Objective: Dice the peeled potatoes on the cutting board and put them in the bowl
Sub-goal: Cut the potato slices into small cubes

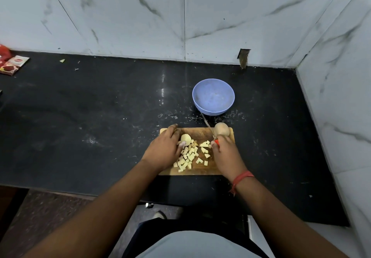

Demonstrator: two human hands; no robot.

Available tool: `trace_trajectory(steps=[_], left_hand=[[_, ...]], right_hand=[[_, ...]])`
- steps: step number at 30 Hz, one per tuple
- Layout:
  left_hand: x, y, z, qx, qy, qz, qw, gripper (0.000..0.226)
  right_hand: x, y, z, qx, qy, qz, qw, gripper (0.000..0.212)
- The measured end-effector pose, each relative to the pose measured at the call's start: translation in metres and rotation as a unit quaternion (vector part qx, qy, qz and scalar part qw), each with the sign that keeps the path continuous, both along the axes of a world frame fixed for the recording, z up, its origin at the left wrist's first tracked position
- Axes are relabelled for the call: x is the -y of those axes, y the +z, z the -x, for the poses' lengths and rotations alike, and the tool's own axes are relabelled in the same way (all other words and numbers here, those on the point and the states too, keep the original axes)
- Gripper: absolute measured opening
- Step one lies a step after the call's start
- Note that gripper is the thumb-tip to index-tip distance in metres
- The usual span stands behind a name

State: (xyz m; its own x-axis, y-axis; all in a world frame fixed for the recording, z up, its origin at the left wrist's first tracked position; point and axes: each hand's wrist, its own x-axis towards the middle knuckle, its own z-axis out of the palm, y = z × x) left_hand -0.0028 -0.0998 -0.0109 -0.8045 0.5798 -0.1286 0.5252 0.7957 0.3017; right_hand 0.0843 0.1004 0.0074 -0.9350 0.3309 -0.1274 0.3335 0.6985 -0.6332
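A wooden cutting board [200, 132] lies on the black counter. Several pale potato cubes [189, 156] are scattered over its middle. My left hand [163, 149] holds a rounded potato piece [185, 138] at the board's left. My right hand [225, 153] grips a knife by its red handle [216, 142]; the thin blade [206, 124] points up and away toward the bowl. A whole peeled potato [221, 128] sits at the board's far right corner. The blue bowl [213, 96] stands beyond the board with nothing in it.
Marble-tiled walls close the counter at the back and right. Red packets [12, 64] lie at the far left. A small scrap [62, 60] sits near the back wall. The counter's front edge runs just below the board.
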Motion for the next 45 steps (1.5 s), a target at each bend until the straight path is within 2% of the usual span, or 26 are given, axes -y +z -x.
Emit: trace_trajectory(steps=[3,8,12,16,18,21,24,26,29,32,35,39,45], left_hand=[[0.004,0.002,0.004,0.005,0.015,0.005,1.0,0.056],[0.008,0.001,0.008,0.002,-0.018,-0.019,1.0,0.053],[0.009,0.0,0.008,0.014,-0.025,-0.043,0.999,0.051],[0.006,0.004,0.007,0.049,0.064,-0.123,0.989,0.046],[-0.001,0.009,0.005,0.053,0.074,-0.154,0.984,0.049],[-0.019,0.016,-0.005,0.053,0.04,-0.175,0.982,0.049],[-0.048,0.015,-0.026,0.074,-0.033,-0.201,0.976,0.041],[-0.067,0.01,-0.044,0.1,-0.097,-0.215,0.967,0.043],[-0.084,-0.007,-0.059,0.099,-0.134,-0.187,0.968,0.057],[-0.075,-0.025,-0.056,-0.042,-0.199,-0.053,0.978,0.065],[-0.059,-0.033,-0.05,-0.139,-0.265,0.034,0.954,0.065],[-0.049,-0.035,-0.042,-0.182,-0.268,0.066,0.944,0.063],[-0.048,-0.029,-0.05,-0.177,-0.243,0.05,0.952,0.064]], right_hand=[[0.01,-0.011,0.012,0.0,0.061,-0.103,0.993,0.019],[0.025,-0.018,0.019,0.011,0.089,-0.098,0.991,0.023],[0.016,-0.011,0.018,0.007,0.051,0.002,0.999,0.02],[0.006,-0.006,0.007,-0.018,-0.028,0.102,0.994,0.021],[0.002,-0.01,0.001,-0.034,-0.072,0.143,0.986,0.023],[0.0,-0.012,-0.005,-0.047,-0.131,0.197,0.971,0.017],[-0.003,-0.011,-0.006,-0.046,-0.211,0.326,0.92,0.018],[-0.006,-0.012,-0.008,-0.037,-0.251,0.362,0.897,0.013],[-0.016,-0.008,-0.012,-0.025,-0.269,0.324,0.907,0.009],[-0.027,-0.005,-0.012,-0.027,-0.238,0.227,0.944,0.007],[-0.028,-0.005,-0.011,-0.015,-0.181,0.116,0.977,0.011],[-0.019,-0.01,-0.011,-0.005,-0.119,0.074,0.99,0.016],[-0.016,-0.007,-0.011,0.015,-0.114,0.103,0.988,0.017]])
